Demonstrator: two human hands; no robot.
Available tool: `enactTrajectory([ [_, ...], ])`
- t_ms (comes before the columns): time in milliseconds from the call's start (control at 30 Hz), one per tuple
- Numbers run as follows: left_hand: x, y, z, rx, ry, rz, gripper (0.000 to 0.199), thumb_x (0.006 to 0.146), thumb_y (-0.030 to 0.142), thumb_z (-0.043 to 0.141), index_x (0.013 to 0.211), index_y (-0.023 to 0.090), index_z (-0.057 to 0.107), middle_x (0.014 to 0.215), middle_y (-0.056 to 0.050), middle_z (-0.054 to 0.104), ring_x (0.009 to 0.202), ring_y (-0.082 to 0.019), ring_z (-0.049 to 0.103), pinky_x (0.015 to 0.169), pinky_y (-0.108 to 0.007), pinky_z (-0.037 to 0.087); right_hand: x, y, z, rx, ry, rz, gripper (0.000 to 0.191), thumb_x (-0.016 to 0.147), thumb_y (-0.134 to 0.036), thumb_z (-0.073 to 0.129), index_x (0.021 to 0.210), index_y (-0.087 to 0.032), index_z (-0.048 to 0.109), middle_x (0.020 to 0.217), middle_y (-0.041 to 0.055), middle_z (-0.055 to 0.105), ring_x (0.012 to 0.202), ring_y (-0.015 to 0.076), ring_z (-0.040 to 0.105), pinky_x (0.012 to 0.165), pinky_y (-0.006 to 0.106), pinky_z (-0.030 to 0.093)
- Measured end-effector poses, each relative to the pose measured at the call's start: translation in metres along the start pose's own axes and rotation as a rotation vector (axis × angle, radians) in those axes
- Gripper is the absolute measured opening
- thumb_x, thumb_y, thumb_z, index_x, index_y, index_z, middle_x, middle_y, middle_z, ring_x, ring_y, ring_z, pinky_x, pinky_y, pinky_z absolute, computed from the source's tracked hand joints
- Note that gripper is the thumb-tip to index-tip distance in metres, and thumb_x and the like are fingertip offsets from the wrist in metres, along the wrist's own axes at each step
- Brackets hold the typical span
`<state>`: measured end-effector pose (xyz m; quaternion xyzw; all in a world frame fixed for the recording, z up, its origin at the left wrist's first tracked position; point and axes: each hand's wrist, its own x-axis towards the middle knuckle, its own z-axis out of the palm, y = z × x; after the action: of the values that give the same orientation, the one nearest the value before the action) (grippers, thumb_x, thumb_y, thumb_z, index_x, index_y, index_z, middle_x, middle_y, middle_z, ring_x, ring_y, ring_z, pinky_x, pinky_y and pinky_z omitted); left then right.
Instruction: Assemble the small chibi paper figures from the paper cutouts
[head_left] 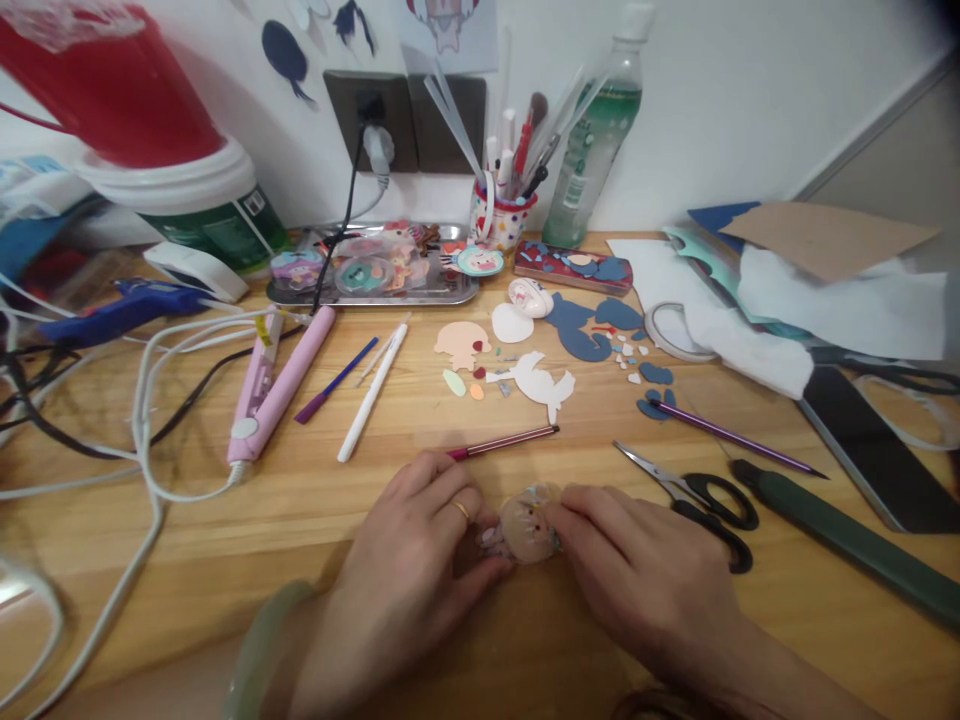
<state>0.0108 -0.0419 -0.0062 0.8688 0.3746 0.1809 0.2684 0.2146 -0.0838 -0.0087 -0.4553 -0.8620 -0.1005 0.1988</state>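
Between my two hands, low on the wooden table point(300, 525), lies a small flat chibi-like figure point(525, 528) with a round head and a clear-looking edge. My left hand point(420, 545) wears a gold ring, and its thumb and fingers close on the figure's left end. At the figure's right edge, my right hand point(637, 560) pinches with its fingertips. A dark red pen point(506, 442) lies just beyond the figure. Further back are a peach cutout point(459, 345), a white cutout point(541, 385) and blue cutouts point(577, 330).
Black-handled scissors point(694, 495), a green tool point(847, 545) and a phone point(877, 445) lie to the right. A pink straightener point(281, 390), cables and a blue glue gun point(124, 310) occupy the left. Behind stand a metal tray point(375, 297), a pen cup point(502, 218) and a bottle point(596, 140).
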Motion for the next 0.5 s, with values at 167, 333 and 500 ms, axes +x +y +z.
enactTrajectory([
  [167,0.0002,0.0004,-0.0003,0.009,0.005,0.011,0.008,0.077,0.023,0.061,0.079,0.018,0.054,0.084,-0.004,0.058,0.089,-0.023,0.046,0.079,-0.04,0.043,0.0014,-0.0019,-0.0013,-0.019,0.002,-0.001,0.022,0.084,-0.009,0.042,0.09,-0.014,0.063,0.084,0.0049,0.066,0.072,0.0152,0.059,0.058,0.026,0.039],
  [333,0.0001,0.0007,-0.0002,0.001,-0.002,0.013,0.01,0.077,0.022,0.061,0.079,0.017,0.053,0.083,-0.004,0.057,0.089,-0.023,0.045,0.079,-0.04,0.043,0.0017,-0.0033,-0.0023,-0.059,0.013,0.012,0.02,0.083,-0.009,0.045,0.087,-0.013,0.064,0.083,0.005,0.067,0.07,0.0155,0.058,0.058,0.027,0.038],
  [500,-0.0003,0.0015,0.0,0.004,-0.005,0.007,0.009,0.077,0.023,0.061,0.078,0.018,0.053,0.083,-0.004,0.057,0.089,-0.024,0.045,0.078,-0.04,0.043,0.001,-0.0054,-0.0037,-0.086,0.008,0.019,0.02,0.083,-0.009,0.045,0.086,-0.013,0.064,0.084,0.0049,0.067,0.068,0.0159,0.058,0.058,0.028,0.035],
])
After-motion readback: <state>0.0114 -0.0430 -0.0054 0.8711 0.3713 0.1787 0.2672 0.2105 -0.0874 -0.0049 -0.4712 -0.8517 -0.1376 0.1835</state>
